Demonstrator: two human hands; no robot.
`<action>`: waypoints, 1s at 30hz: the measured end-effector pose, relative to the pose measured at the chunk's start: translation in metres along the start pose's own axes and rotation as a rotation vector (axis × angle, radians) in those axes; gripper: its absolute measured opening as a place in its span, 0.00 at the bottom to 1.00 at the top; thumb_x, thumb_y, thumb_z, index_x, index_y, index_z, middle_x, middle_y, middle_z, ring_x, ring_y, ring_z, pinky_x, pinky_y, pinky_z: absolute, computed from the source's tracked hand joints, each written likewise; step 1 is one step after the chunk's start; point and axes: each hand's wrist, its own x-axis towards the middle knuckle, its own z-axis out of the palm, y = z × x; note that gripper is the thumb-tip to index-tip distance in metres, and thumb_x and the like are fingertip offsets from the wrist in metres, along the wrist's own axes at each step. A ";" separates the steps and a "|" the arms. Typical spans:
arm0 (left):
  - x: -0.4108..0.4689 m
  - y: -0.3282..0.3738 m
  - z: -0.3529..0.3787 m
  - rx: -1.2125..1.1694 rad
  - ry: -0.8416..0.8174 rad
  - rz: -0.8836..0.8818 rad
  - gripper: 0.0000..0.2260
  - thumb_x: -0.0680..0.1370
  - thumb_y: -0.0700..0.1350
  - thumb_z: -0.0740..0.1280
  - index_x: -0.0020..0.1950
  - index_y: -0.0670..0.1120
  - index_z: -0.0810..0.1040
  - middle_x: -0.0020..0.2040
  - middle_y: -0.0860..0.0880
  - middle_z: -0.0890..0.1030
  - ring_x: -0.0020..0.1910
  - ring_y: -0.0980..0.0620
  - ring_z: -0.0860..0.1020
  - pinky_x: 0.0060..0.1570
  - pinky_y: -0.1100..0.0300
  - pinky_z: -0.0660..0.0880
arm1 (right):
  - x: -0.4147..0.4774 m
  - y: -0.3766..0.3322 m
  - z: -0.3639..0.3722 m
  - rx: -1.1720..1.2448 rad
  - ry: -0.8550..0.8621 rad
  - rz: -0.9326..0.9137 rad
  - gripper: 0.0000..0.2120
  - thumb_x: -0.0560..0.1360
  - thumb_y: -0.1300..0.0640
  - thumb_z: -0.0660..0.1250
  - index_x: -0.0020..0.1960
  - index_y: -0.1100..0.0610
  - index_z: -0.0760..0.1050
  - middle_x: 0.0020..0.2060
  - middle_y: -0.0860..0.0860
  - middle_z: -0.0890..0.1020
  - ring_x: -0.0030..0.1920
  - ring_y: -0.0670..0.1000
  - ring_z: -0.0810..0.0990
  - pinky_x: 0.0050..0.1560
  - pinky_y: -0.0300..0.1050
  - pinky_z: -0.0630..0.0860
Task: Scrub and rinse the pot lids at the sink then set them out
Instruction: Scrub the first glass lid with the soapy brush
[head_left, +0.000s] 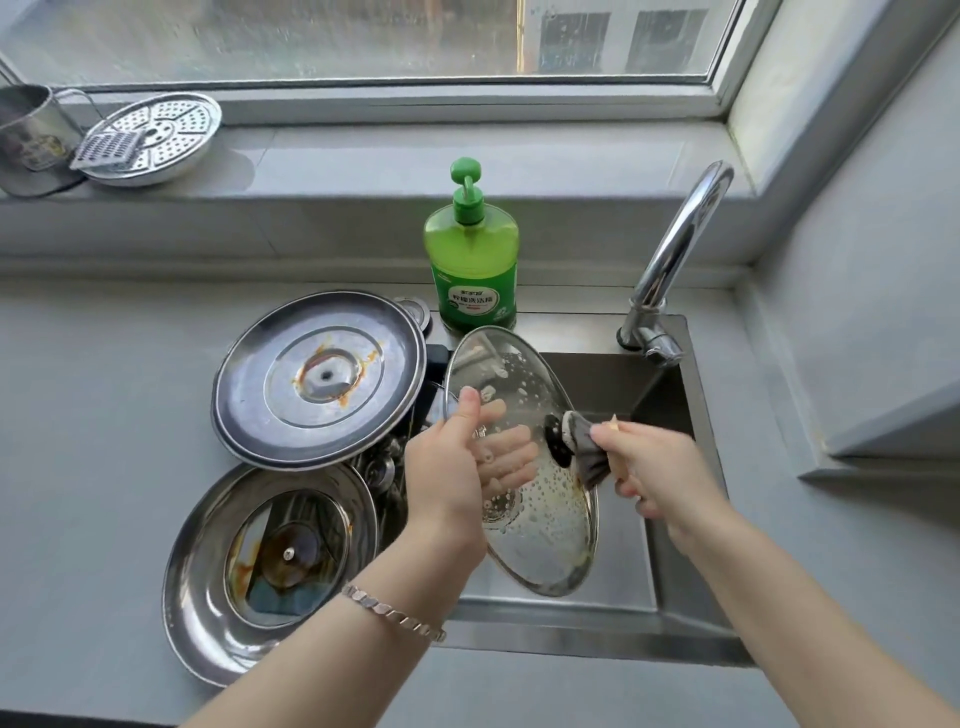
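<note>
The left hand (457, 457) clamps the glass lid (524, 525) at its upper left edge. The thumb lies on the near face, and the fingers spread flat on the far face, visible through the glass. The right hand (660, 467) is closed around a grey cloth (589, 447), whose free end presses on the black knob (558, 439). The lid stands tilted on edge above the sink (675, 519) and touches nothing else.

The step in hand appears to be scrubbing around the knob. Recommended practice:
- Hold the thumb-and-finger clamp firm, as the glass is beaded with droplets and is probably slippery.
- Work the cloth around the knob base, then down to the brown residue along the lower right rim.
- Hold the lid over the basin so that drips, or a slip, land there.

No water is seen running from the tap (675, 260), so rinsing seems not yet begun. The soap bottle (472, 260) stands behind the sink. Two stained lids wait at the left: a steel lid (317, 384) overlapping a lid with a glass centre (208, 571).
</note>
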 end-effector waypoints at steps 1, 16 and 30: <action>0.001 0.000 0.000 -0.010 0.007 -0.008 0.16 0.80 0.51 0.60 0.52 0.39 0.77 0.43 0.37 0.83 0.39 0.40 0.83 0.33 0.56 0.81 | -0.005 0.007 0.003 0.013 0.038 -0.056 0.11 0.72 0.55 0.69 0.45 0.64 0.78 0.28 0.51 0.71 0.28 0.47 0.66 0.25 0.35 0.63; 0.000 0.000 0.005 0.060 -0.020 0.023 0.15 0.80 0.50 0.60 0.49 0.40 0.78 0.39 0.38 0.84 0.36 0.43 0.84 0.33 0.54 0.81 | 0.007 0.008 0.004 0.075 0.112 -0.144 0.12 0.74 0.54 0.67 0.44 0.65 0.78 0.24 0.45 0.72 0.28 0.45 0.67 0.25 0.33 0.63; 0.030 0.027 -0.006 0.076 0.118 0.069 0.15 0.81 0.52 0.59 0.47 0.42 0.77 0.43 0.37 0.82 0.39 0.43 0.84 0.38 0.53 0.80 | 0.106 0.003 -0.041 -0.920 0.192 -0.147 0.31 0.74 0.48 0.57 0.74 0.42 0.51 0.63 0.52 0.75 0.60 0.58 0.73 0.52 0.48 0.69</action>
